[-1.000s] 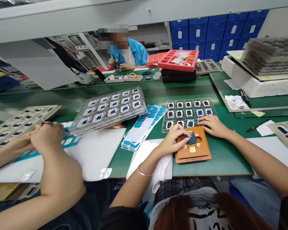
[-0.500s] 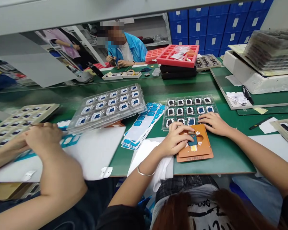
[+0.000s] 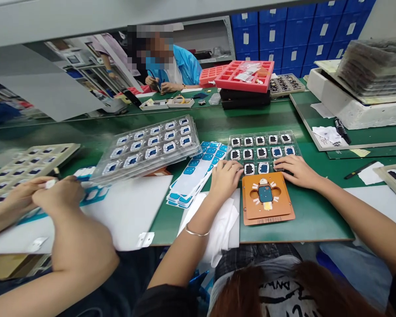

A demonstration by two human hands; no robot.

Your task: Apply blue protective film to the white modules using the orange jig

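My left hand (image 3: 225, 178) is at the near left corner of a clear plastic tray (image 3: 299, 152), fingers bent together over a slot. Whatever lies under those fingertips is hidden. The tray carries several white-framed parts, some with black centres and some with blue, such as this blue-centred part (image 3: 263, 167). My right hand (image 3: 295, 171) lies on the tray's near right corner, fingers stretched out. In front of both hands sits an orange fixture (image 3: 251, 209). A blue rounded-square piece (image 3: 265, 193) rests in its middle, with small white tabs around it.
Left of the tray lie sheets of blue stickers (image 3: 192, 169) and a crumpled white cloth (image 3: 222, 224). Stacked clear trays (image 3: 99, 174) stand further left, beside a co-worker's hands (image 3: 61, 193). A foam box (image 3: 343, 101) and a black marker (image 3: 341, 130) are at right.
My left hand has moved from the orange fixture up and left to the tray's near corner, uncovering the blue piece. My right hand has hardly moved.
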